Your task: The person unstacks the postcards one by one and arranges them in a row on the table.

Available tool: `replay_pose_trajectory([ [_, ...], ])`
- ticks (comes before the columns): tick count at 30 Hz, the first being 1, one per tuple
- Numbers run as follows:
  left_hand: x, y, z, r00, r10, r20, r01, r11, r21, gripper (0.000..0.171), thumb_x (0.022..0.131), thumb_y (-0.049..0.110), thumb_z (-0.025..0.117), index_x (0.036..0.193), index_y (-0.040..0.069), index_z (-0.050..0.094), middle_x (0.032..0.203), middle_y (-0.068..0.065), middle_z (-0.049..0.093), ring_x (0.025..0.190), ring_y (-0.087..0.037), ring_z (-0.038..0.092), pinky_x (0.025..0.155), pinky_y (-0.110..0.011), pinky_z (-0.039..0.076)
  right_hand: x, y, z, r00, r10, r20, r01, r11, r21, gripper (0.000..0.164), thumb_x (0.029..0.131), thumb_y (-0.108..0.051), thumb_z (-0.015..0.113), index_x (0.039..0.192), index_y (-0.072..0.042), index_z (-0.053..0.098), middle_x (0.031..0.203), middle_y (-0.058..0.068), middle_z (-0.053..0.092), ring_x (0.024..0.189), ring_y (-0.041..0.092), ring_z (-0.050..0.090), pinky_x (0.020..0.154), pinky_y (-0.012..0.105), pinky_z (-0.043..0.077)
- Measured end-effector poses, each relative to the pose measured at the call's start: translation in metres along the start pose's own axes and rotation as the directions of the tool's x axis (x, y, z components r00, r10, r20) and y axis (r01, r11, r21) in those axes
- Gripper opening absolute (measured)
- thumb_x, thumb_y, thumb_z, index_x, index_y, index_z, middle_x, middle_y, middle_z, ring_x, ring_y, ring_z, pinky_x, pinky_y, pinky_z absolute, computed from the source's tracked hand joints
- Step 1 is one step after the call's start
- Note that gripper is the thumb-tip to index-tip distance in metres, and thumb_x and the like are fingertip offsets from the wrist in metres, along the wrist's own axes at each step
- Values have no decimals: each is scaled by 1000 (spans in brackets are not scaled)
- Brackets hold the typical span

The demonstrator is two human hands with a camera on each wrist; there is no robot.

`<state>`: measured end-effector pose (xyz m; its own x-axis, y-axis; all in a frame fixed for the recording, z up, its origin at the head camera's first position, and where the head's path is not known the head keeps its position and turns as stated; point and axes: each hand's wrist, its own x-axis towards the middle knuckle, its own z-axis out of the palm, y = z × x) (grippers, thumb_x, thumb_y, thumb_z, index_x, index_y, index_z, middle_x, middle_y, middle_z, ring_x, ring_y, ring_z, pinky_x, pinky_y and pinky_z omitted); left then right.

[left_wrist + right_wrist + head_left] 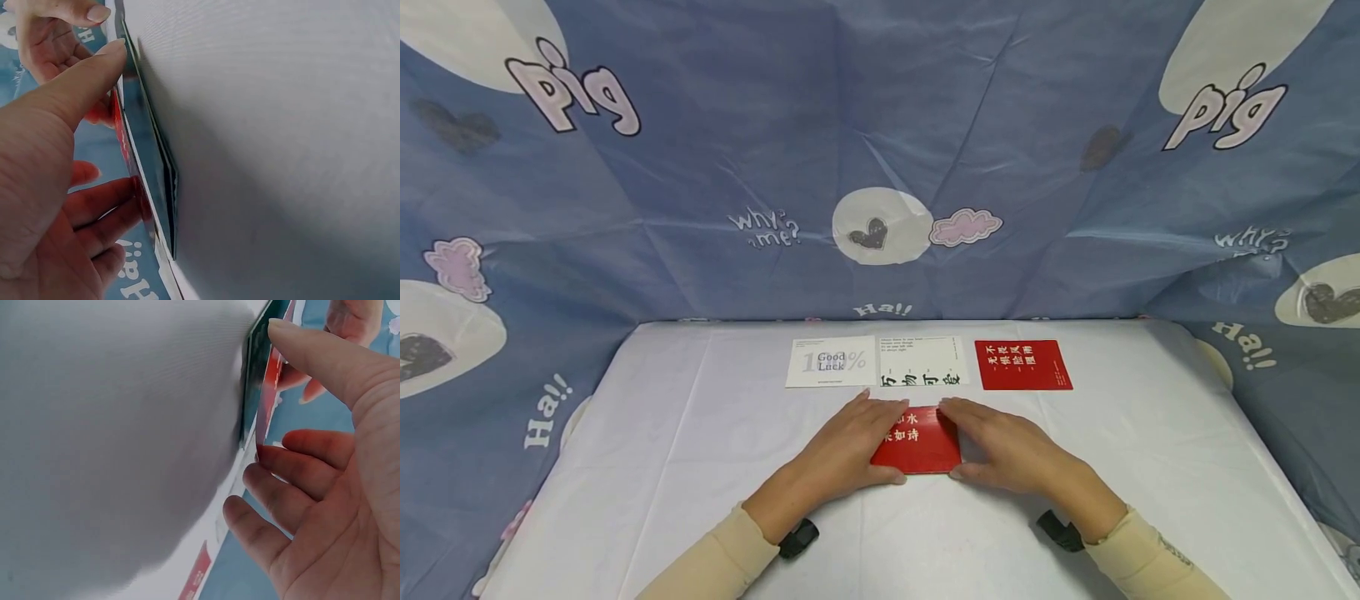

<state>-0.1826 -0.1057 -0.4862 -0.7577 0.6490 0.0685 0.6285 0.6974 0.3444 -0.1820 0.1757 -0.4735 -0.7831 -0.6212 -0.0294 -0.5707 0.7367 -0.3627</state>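
A red card (922,446) with white Chinese characters lies on top of a small stack of dark cards (153,169) on the white-covered table. My left hand (856,442) grips its left side, thumb at the near edge and fingers at the far corner. On the opposite side my right hand (1011,446) grips it the same way. Seen from the right wrist, the red card's end stands slightly apart from the dark cards (253,381) under it, with the fingertips (262,456) right at its corner.
In a row beyond the hands lie a white "Good Luck" card (831,375), a white card with green characters (922,358) and another red card (1022,375). A blue printed cloth (797,150) stands behind and beside the white table (685,467).
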Motion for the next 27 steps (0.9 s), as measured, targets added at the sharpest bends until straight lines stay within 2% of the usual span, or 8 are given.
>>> replay_pose_trajectory([
  [13,-10,2,-17,1000,-3,-18,3,1000,-5,95,81,46,90,157,8,46,149,-2,57,137,-19,51,128,-41,18,2,-9,-8,999,-45,-18,45,999,-22,87,84,-39,88,155,-8,50,154,7,54,142,26,51,108,46,52],
  [27,-24,0,-32,999,-37,-14,38,999,18,95,79,45,91,155,9,49,149,-2,58,137,-20,52,128,-41,18,10,-25,-10,995,-87,-48,86,996,-24,86,84,-40,88,155,-8,51,154,7,54,141,25,52,107,45,52],
])
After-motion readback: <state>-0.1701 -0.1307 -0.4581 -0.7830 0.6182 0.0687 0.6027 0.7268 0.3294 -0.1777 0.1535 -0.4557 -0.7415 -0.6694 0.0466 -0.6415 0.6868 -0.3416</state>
